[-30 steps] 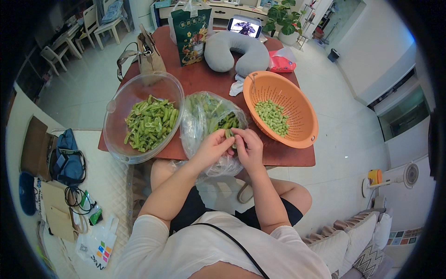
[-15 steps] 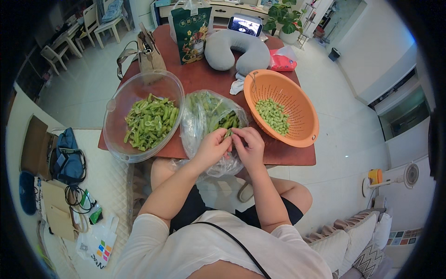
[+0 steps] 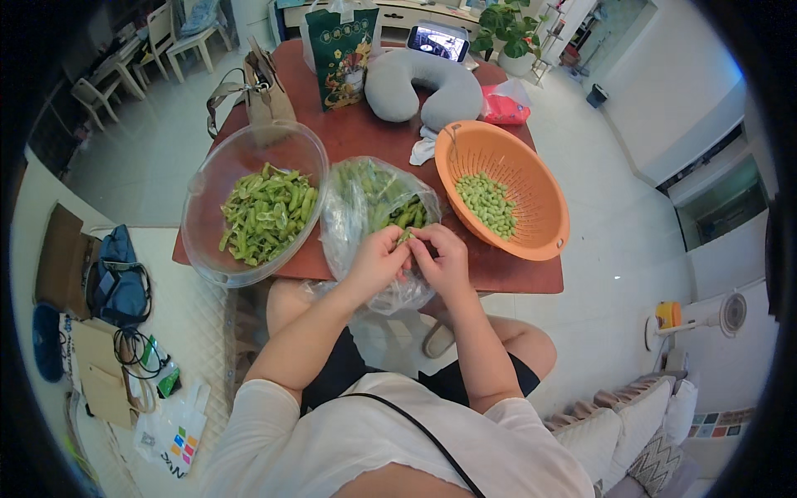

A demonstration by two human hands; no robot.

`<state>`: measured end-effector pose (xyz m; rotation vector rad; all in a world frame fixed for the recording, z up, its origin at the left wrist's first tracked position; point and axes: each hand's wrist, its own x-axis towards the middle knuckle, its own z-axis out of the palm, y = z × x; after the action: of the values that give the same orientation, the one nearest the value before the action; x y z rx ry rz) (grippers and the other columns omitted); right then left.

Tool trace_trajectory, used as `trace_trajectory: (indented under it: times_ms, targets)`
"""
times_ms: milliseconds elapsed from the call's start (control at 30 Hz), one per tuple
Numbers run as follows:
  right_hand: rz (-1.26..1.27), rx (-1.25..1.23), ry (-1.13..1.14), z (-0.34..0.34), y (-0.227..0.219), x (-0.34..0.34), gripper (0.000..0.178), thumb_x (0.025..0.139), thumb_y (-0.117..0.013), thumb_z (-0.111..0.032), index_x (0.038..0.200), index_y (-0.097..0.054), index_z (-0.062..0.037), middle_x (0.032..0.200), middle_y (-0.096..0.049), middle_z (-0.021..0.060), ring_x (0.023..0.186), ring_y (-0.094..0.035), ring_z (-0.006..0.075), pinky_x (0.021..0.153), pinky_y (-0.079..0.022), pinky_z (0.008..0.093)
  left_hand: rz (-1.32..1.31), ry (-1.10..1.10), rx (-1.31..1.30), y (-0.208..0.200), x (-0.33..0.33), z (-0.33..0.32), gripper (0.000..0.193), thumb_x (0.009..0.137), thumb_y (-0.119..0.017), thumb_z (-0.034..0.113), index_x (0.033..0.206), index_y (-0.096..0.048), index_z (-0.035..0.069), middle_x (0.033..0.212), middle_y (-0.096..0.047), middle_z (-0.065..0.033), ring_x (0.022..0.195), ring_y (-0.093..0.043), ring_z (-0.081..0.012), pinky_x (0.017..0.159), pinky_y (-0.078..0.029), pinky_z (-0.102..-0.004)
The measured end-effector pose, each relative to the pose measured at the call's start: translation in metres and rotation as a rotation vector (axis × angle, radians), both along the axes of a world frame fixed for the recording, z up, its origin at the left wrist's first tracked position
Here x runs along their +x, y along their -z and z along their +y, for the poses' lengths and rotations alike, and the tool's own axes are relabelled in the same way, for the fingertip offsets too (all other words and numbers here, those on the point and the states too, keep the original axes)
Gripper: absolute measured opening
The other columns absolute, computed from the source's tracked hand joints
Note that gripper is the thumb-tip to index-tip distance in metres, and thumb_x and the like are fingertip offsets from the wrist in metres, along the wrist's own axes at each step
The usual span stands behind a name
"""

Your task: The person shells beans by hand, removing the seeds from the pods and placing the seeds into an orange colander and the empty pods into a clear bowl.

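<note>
Between them, my left hand point(image 3: 381, 259) and my right hand point(image 3: 443, 258) pinch a green soybean pod point(image 3: 405, 236), mostly covered by the fingers. Both hands are just over the near side of a clear plastic bag point(image 3: 343, 236) that holds more whole green pods point(image 3: 408, 214). To the left stands a clear plastic bowl point(image 3: 209, 158) with a heap of green pods and pod shells point(image 3: 270, 212). On the right, an orange colander point(image 3: 538, 199), tilted toward me, holds shelled green beans point(image 3: 485, 202) at its bottom.
Behind these on the dark red table point(image 3: 374, 139) are a beige handbag point(image 3: 267, 93), a green paper bag point(image 3: 342, 58), a grey neck pillow point(image 3: 394, 90), a lit phone point(image 3: 437, 42) and a red tissue pack point(image 3: 505, 104). A white fan point(image 3: 730, 315) stands at far right.
The fingers have shifted slightly on the pod, both hands staying close together over the bag. The picture on the phone screen differs. Otherwise things stay in place.
</note>
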<state>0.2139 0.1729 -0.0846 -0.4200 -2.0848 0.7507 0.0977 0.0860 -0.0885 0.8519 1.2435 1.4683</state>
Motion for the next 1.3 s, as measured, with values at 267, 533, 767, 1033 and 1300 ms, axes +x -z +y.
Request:
trace_trajectory:
  times_ms: [267, 533, 767, 1033, 1300]
  targets:
    - [0.032, -0.231, -0.057, 0.003, 0.003, 0.001, 0.009, 0.076, -0.063, -0.002, 0.082, -0.062, 0.0030, 0.079, -0.062, 0.0127, 0.070, -0.060, 0.0222, 0.062, -0.048, 0.0288, 0.015, 0.010, 0.019, -0.003, 0.000, -0.001, 0.010, 0.088, -0.050, 0.011, 0.089, -0.054, 0.001, 0.065, -0.052, 0.0001, 0.055, -0.049, -0.0046, 0.047, -0.044, -0.0199]
    - [0.004, -0.197, -0.031, 0.003, 0.001, 0.001, 0.008, 0.078, -0.060, -0.002, 0.083, -0.061, 0.0031, 0.077, -0.061, 0.0126, 0.070, -0.060, 0.0227, 0.062, -0.047, 0.0284, 0.054, 0.039, 0.006, -0.003, 0.000, -0.001, 0.010, 0.088, -0.050, 0.010, 0.087, -0.053, 0.001, 0.063, -0.051, 0.0002, 0.053, -0.049, -0.0050, 0.046, -0.044, -0.0204]
    - [0.037, -0.229, -0.034, 0.000, -0.003, 0.000, 0.013, 0.078, -0.061, -0.002, 0.089, -0.062, 0.0025, 0.080, -0.060, 0.0123, 0.070, -0.059, 0.0220, 0.063, -0.047, 0.0280, -0.050, 0.012, -0.005, -0.004, -0.001, 0.001, 0.009, 0.089, -0.047, 0.011, 0.088, -0.050, 0.002, 0.063, -0.051, 0.0002, 0.051, -0.047, -0.0056, 0.045, -0.043, -0.0206]
    - [0.050, -0.174, -0.010, -0.002, -0.002, 0.001, 0.017, 0.076, -0.062, 0.000, 0.093, -0.062, 0.0014, 0.084, -0.062, 0.0100, 0.075, -0.060, 0.0178, 0.067, -0.047, 0.0255, -0.067, 0.047, 0.008, -0.005, -0.003, 0.001, 0.010, 0.091, -0.047, 0.013, 0.089, -0.049, 0.004, 0.064, -0.052, -0.0005, 0.050, -0.047, -0.0052, 0.046, -0.043, -0.0200]
    - [0.142, -0.363, 0.016, 0.000, 0.013, 0.001, 0.016, 0.077, -0.061, 0.001, 0.093, -0.060, 0.0007, 0.085, -0.063, 0.0090, 0.076, -0.060, 0.0151, 0.068, -0.047, 0.0249, -0.065, 0.048, -0.010, -0.007, -0.002, 0.002, 0.012, 0.091, -0.045, 0.014, 0.089, -0.051, 0.004, 0.065, -0.051, 0.0004, 0.051, -0.046, -0.0044, 0.047, -0.043, -0.0192]
